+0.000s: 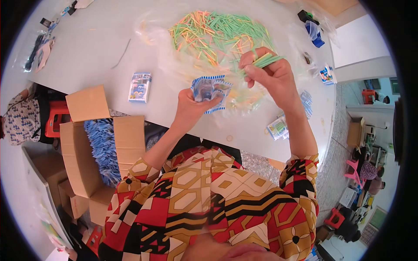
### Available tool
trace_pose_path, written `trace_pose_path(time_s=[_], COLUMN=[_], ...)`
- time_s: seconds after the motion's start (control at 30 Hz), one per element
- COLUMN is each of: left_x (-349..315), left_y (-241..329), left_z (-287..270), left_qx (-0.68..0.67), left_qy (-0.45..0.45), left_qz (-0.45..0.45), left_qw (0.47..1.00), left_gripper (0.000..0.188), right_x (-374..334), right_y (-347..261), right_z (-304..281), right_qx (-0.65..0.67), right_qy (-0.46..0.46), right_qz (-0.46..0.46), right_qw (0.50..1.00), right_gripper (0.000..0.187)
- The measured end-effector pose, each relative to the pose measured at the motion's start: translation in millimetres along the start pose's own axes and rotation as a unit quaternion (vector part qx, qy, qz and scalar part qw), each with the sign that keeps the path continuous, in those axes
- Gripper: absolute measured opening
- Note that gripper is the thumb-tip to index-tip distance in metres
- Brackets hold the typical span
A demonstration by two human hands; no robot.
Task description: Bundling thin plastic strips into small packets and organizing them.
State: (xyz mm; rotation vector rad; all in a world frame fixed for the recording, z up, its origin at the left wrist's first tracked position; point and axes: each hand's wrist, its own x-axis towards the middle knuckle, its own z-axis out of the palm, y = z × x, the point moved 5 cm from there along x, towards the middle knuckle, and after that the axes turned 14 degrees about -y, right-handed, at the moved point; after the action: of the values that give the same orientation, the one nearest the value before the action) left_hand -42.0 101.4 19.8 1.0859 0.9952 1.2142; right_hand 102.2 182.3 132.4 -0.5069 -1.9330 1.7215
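Note:
My left hand (189, 108) grips a small blue-and-white plastic packet (208, 87) by its side, thumb across the front. Whether the packet's mouth is parted cannot be made out. Just right of it, my right hand (275, 80) is raised, closed around a small bundle of thin green and yellow sticks (267, 61). Beyond both hands, a large heap of green, yellow and orange sticks (222, 32) lies on clear plastic sheeting (163, 56). More sticks show blurrily through the plastic beneath my right hand.
A packet (139, 87) lies left on the white table (104, 56); others (278, 128) (327, 75) lie right. An open cardboard box (80, 156) at lower left holds many blue packets (102, 150). A blue-and-black object (314, 34) sits far right. People are nearby on both sides.

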Motion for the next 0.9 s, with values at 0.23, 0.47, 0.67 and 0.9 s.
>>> trace_pose_path(time_s=[0.23,0.47,0.67,0.9], left_x=[1,1,3,10], left_y=[-6,-3,-3,-11], left_z=[8,14,13,8], left_qx=[0.007,-0.019,-0.013,-0.004], left_qy=[-0.021,-0.034,-0.035,-0.026], left_qz=[-0.002,0.002,-0.029,-0.03], left_qw=[1.0,0.999,0.999,0.999], left_gripper=[0.016,0.02,0.024,0.027], right_x=[-9,-12,-10,-5], right_y=[4,6,8,21], right_z=[20,25,21,8], right_qx=[-0.118,-0.15,-0.153,-0.112], right_qy=[-0.035,-0.053,-0.049,-0.023], right_qz=[0.105,0.135,0.087,0.091], right_qw=[0.987,0.978,0.983,0.989], right_gripper=[0.011,0.013,0.014,0.012])
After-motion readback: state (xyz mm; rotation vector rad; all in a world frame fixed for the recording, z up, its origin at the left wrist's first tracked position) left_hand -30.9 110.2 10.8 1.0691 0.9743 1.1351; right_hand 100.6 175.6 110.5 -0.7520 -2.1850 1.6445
